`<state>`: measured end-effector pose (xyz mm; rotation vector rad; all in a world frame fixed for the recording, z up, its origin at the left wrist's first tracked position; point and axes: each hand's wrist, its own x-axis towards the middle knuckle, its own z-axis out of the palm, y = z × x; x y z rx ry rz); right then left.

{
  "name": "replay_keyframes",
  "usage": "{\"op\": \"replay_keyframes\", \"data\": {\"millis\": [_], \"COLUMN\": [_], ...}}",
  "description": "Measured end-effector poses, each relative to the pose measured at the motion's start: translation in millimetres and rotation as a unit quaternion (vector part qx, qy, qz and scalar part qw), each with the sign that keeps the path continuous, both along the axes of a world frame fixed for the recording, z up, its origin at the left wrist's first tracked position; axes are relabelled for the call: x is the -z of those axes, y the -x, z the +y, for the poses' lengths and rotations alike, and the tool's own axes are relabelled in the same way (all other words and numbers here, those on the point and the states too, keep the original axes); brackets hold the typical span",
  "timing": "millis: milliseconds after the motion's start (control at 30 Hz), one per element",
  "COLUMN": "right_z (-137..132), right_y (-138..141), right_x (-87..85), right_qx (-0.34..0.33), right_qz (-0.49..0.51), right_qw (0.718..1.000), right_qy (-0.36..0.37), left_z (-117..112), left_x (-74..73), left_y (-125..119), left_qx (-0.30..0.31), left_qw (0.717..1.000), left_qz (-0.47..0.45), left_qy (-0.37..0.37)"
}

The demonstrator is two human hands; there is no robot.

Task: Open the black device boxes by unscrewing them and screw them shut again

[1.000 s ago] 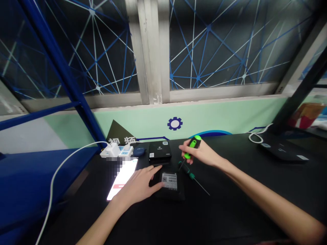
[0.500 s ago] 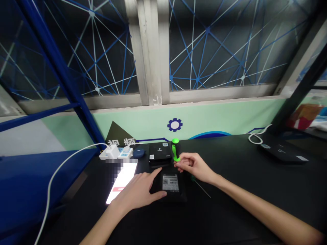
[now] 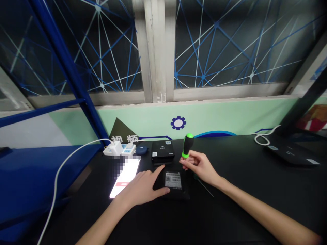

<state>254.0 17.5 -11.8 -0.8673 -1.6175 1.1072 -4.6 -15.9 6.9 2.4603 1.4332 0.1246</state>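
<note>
My left hand rests at the left side of a flat black box, its forefinger and thumb spread along the box. A printed label faces up on that box. Between the fingertips of my right hand is a screwdriver with a black and green handle, held nearly upright above the box's far right corner. The fingers and dim light hide its shaft and tip. A second screwdriver with a thin metal shaft lies on the table below my right hand, its handle partly covered.
Behind stands another black box with small stickers. A lit phone, a power strip with white plugs, and a dark blue case are at the left. Far right lie a black device and a white cable.
The screwdriver's handle has turned in my right fingers, showing more black than green, and leans slightly right. The view has shifted a little. My left hand keeps its place on the box.
</note>
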Motion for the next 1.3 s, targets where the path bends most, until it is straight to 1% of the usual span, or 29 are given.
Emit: {"op": "replay_keyframes", "data": {"millis": [133, 267, 400, 567, 867, 1167, 1300], "right_z": [-1.3, 0.5, 2.5, 1.0, -1.3, -0.9, -1.0], "right_y": [-3.0, -5.2, -4.7, -0.3, 9.0, 8.8, 8.5], "right_x": [-2.8, -1.4, 0.3, -2.2, 1.8, 5.6, 4.3], "right_qx": [-0.019, -0.023, -0.001, 0.021, 0.081, 0.093, 0.084], "right_qz": [-0.003, -0.020, -0.031, -0.023, -0.010, 0.026, 0.013], "right_qw": [1.000, 0.999, 0.999, 0.998, 0.996, 0.995, 0.996], "right_qy": [-0.023, -0.037, -0.041, -0.049, -0.035, -0.020, -0.019], "left_z": [-0.2, 0.5, 1.2, 1.3, 3.2, 3.0, 3.1], "left_x": [0.0, 0.3, -0.4, -0.1, 3.1, 3.7, 4.9], "left_y": [0.4, 0.9, 1.4, 2.1, 2.2, 2.7, 3.0], "left_qx": [0.001, 0.003, 0.005, 0.007, 0.009, 0.004, 0.000], "left_qw": [1.000, 1.000, 1.000, 1.000, 1.000, 1.000, 1.000], "left_qz": [-0.004, -0.008, -0.008, 0.000, 0.014, 0.009, 0.014], "left_qy": [0.002, -0.001, 0.009, -0.003, -0.015, -0.013, -0.010]}}
